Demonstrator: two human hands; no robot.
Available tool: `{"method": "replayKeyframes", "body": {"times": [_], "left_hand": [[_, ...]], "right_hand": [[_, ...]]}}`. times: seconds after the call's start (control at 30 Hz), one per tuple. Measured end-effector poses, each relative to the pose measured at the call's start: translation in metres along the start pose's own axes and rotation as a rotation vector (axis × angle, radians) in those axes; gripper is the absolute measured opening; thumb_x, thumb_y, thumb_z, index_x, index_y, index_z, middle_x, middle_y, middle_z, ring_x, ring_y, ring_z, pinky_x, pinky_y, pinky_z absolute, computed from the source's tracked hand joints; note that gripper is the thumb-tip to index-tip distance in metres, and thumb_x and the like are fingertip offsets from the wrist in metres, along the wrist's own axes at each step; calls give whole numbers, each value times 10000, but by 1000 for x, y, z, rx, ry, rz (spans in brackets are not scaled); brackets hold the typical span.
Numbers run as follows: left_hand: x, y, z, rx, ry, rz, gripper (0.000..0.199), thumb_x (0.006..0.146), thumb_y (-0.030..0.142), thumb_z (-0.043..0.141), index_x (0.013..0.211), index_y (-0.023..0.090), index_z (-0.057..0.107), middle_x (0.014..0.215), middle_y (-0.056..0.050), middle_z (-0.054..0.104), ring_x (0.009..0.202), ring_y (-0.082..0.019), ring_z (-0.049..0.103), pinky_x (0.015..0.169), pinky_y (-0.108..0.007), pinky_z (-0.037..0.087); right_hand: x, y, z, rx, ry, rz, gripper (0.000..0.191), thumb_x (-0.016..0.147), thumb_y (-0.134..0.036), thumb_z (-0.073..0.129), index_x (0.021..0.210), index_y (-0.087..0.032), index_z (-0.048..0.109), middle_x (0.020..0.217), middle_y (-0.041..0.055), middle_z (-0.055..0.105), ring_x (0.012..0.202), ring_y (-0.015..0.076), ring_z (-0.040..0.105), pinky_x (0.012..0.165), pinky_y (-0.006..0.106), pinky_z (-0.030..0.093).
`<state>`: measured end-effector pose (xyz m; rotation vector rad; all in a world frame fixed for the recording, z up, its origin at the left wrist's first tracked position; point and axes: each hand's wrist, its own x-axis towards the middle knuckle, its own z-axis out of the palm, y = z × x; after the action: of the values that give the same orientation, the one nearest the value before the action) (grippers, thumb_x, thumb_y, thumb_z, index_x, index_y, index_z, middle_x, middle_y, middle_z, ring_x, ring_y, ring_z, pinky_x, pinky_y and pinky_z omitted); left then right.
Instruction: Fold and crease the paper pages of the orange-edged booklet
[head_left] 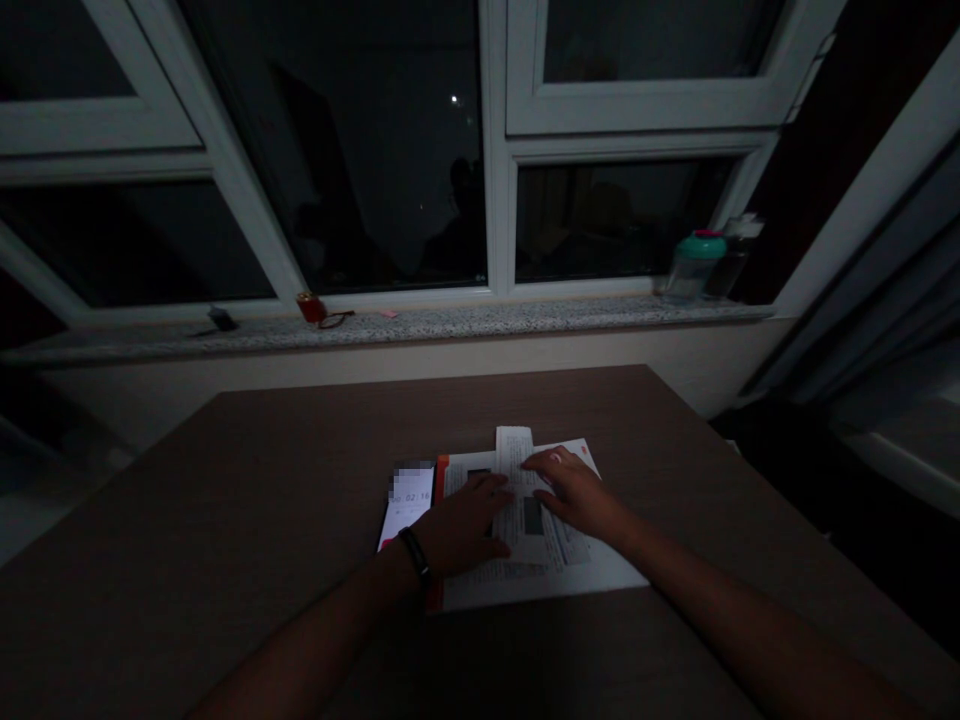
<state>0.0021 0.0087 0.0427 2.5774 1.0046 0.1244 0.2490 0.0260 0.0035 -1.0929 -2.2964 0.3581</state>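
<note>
A printed sheet or booklet [607,575] with an orange edge lies flat on the table. On top of it is a narrow folded strip of printed paper [514,442], whose far end sticks out past the sheet. My left hand [469,525], with a black band at the wrist, rests on the left side of the papers, fingers spread. From the right, my right hand [574,487] touches the strip with its fingertips, fingers apart. Left of the papers lies a phone [409,495] with a lit timer screen, partly behind my left forearm.
The brown table [262,500] ends before a wall with a granite window sill [450,322]. On the sill stand a teal-lidded bottle [697,262], a second clear bottle [739,255], a small red jar [310,307] and a small dark object [222,318]. A grey curtain [855,300] hangs at right.
</note>
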Motion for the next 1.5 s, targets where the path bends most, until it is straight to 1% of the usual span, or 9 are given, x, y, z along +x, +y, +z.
{"method": "replayKeyframes", "body": {"times": [0.27,0.37,0.5,0.63,0.83,1.07,1.33,1.4,1.5], "left_hand": [[0,-5,6,-27,48,18,689,784,334,765,1379,241,433,1469,-109,413,1382,-306,330,1104,-483,347],[0,-5,5,-39,37,18,753,773,326,777,1418,249,396,1472,-109,408,1376,-305,334,1102,-475,350],[0,-5,3,-42,14,-8,783,756,322,794,1427,233,401,1486,-126,389,1370,-315,338,1110,-473,332],[0,-8,3,-41,9,18,794,762,342,791,1441,258,388,1487,-119,386,1372,-314,336,1103,-474,337],[0,-11,4,-17,22,25,688,772,383,771,1373,244,468,1478,-117,402,1380,-319,328,1087,-486,351],[2,-11,6,-26,28,26,665,779,408,753,1364,247,480,1478,-115,402,1383,-322,320,1082,-488,353],[-3,-15,-2,-31,-9,93,687,727,362,805,1326,241,492,1449,-112,420,1351,-314,355,1070,-459,370],[-3,-14,-2,-30,17,102,626,739,351,796,1287,241,514,1420,-103,439,1335,-309,373,1071,-453,366],[-1,-8,2,-21,88,60,375,838,306,706,1174,226,561,1330,-90,495,1285,-287,423,1064,-436,363]], "right_hand": [[-5,-8,-10,114,-93,-117,528,811,-147,674,1306,-244,517,1208,98,598,1153,258,504,976,431,436],[-6,-14,-13,181,-165,-198,562,802,-187,710,1327,-257,521,1186,95,608,1133,248,517,982,419,435],[-7,-16,-16,216,-215,-220,630,767,-249,765,1346,-248,516,1193,96,605,1140,247,518,990,409,429],[-7,-12,-15,174,-198,-180,607,771,-277,767,1330,-250,531,1179,93,613,1127,255,522,988,419,420],[-4,-2,-9,95,-93,-104,423,847,-160,630,1259,-229,560,1151,93,621,1112,251,526,954,412,436],[-2,5,-2,42,-13,-13,413,838,-109,599,1229,-240,576,1101,82,634,1054,245,558,914,411,447],[-6,-7,-5,54,-94,-88,422,798,-191,670,1207,-221,575,1101,90,622,1059,260,551,914,404,450],[-7,-12,-5,49,-114,-85,456,775,-219,698,1214,-222,576,1102,92,619,1047,264,553,906,404,451],[-7,-18,-6,47,-122,-70,488,750,-230,718,1217,-223,577,1101,86,619,1046,261,552,904,394,447]]}}
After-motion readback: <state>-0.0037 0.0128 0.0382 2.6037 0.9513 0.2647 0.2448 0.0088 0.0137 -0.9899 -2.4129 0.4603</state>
